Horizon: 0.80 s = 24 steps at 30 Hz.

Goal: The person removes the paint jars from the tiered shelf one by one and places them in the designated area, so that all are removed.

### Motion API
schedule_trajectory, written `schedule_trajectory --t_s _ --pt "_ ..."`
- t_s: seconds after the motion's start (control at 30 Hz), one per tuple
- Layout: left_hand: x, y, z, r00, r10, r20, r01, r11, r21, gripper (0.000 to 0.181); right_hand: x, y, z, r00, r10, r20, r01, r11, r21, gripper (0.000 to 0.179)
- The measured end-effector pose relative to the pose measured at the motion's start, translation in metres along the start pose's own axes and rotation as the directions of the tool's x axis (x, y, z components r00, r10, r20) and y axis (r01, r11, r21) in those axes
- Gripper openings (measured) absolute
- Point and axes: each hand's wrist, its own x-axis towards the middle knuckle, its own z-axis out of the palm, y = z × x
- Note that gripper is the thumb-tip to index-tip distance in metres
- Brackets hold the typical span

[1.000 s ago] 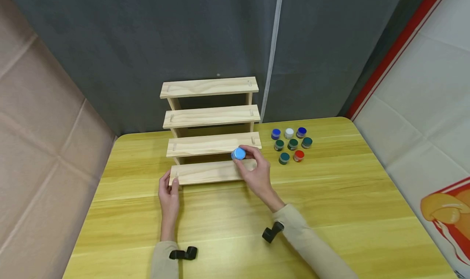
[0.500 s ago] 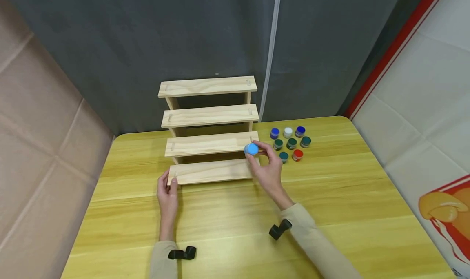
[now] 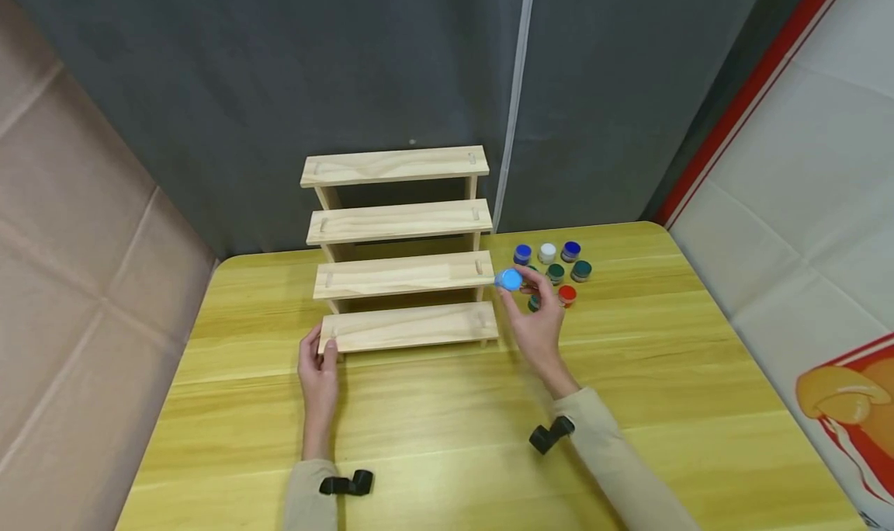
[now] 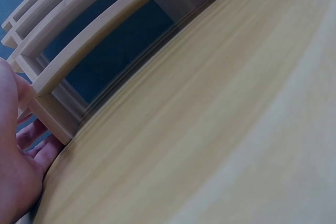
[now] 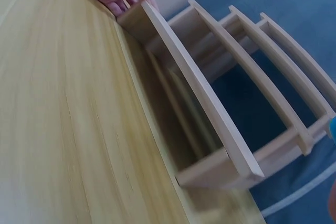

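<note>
A stepped wooden rack of pale wood, with several shelf boards, stands at the back of the table. My left hand holds the left end of its lowest board, thumb on top; the left wrist view shows the other fingers beside the side panel. Between thumb and fingertips, my right hand pinches a small jar with a light blue lid, just off the right end of the rack. Only a sliver of that blue jar shows in the right wrist view.
Several small jars with dark blue, white, dark green and red lids stand right of the rack, some partly hidden by my right hand. A dark grey curtain hangs behind the wooden table.
My right hand has moved rightward with the light blue jar, from above the lowest shelves to past the rack's right end. My left hand keeps its hold.
</note>
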Motion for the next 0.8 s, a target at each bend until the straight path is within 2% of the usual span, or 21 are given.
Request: schedule_trajectory --t_s 0.13,0.37,0.57,0.8 --pt "0.000 0.001 0.000 1.000 0.010 0.005 -0.010 1.000 -0.004 0.041 0.004 0.005 -0.010 0.999 0.023 -0.026 -0.023 1.000 -0.017 0.039" --pt "-0.002 0.002 -0.001 1.000 0.008 0.025 -0.008 1.000 -0.007 0.042 0.010 0.016 -0.028 0.992 0.118 -0.052 -0.120 0.992 -0.033 0.038" --pt "-0.003 0.000 -0.001 0.999 0.021 0.031 -0.020 1.000 -0.012 0.042 0.016 0.021 -0.044 0.993 0.111 -0.045 -0.115 0.988 -0.106 0.038" --pt "-0.002 0.000 -0.001 1.000 0.015 0.026 -0.015 1.000 -0.005 0.042 0.026 0.039 -0.057 0.988 0.118 -0.101 -0.130 0.984 -0.125 0.038"
